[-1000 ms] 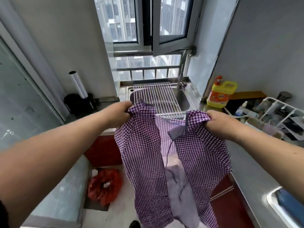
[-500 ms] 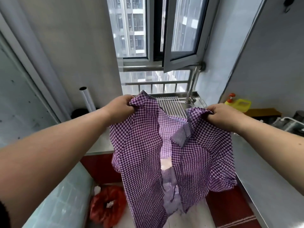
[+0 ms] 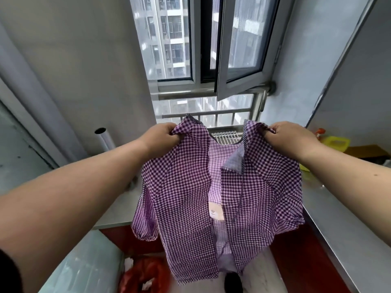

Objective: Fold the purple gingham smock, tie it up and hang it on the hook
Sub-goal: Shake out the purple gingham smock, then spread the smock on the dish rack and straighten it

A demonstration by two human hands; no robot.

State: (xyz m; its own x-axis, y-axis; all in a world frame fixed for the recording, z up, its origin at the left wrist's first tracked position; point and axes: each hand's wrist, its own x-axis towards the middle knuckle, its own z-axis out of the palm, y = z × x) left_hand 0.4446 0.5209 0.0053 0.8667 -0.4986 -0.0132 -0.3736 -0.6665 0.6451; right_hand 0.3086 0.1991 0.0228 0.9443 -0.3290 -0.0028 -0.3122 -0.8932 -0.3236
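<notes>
- Two hands are in view. The left hand pinches the top left corner of the purple gingham smock with curled fingers; the right hand grips the top right corner the same way.
- One smock hangs between them in the air, held up in front of the window, its two front panels falling open with a paler lining showing down the middle. A grey-blue collar flap folds over on the right panel.
- Two short sleeves hang at the sides, one on each.
- Behind the upper edge shows one wire rack; to the right stands one yellow bottle on the steel counter.
- One roll of film stands to the left, and one red bag lies on the floor below.
- Against a second ago, the smock is raised higher and the hands are spread wider, so the sink is now mostly hidden and more of the window fills the view.
</notes>
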